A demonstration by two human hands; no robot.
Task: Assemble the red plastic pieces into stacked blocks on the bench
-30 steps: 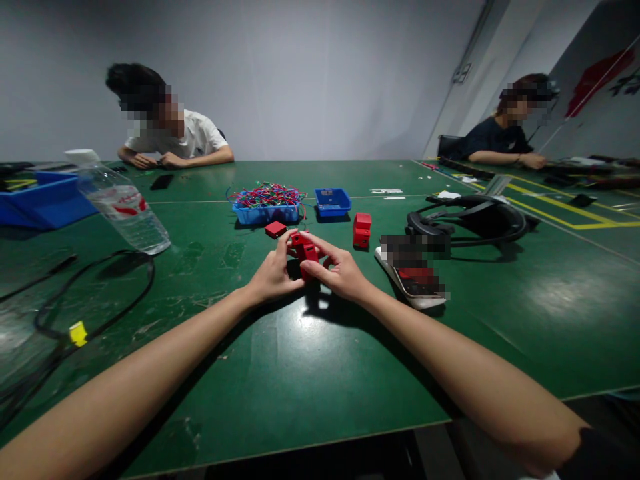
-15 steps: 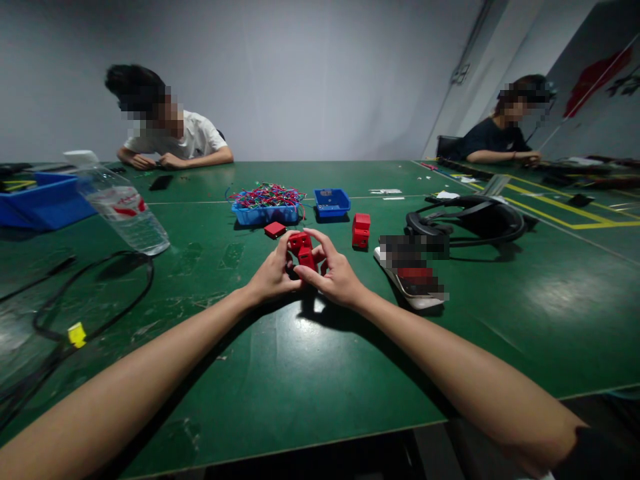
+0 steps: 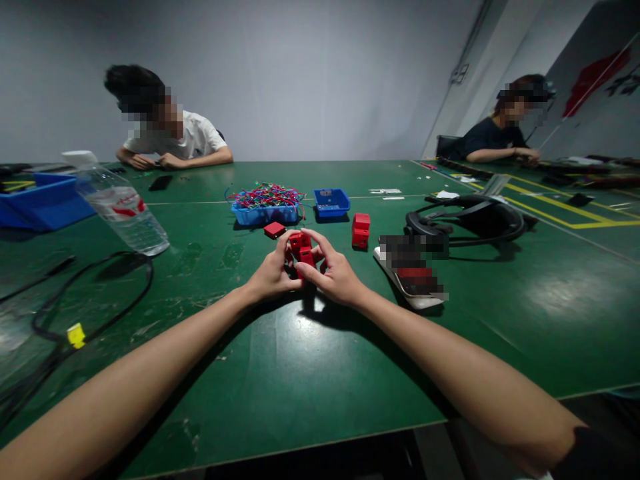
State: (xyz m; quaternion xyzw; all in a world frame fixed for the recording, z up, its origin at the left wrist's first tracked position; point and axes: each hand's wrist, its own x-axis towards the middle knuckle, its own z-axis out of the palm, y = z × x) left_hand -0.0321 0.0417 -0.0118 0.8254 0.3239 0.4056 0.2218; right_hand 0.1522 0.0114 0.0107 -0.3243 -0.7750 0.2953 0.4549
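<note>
Between both hands, just above the table, is a red block-like plastic part with small dark openings in its faces. My left hand grips its left side, thumb low and fingers behind. From the right, my right hand closes on it, with the thumb across its lower front and the index finger at its top. The fingers hide some of the part. A flat red square piece lies just beyond my left hand. Beyond my right hand stands another red part with a rounded top.
A blue tray of coloured wires and a smaller blue tray stand ahead. On the right are a phone and a black headset. A water bottle, black cable and blue bin are left. Two people sit across.
The red part has turned slightly in my fingers and now looks more upright. Both hands stay in nearly the same place.
</note>
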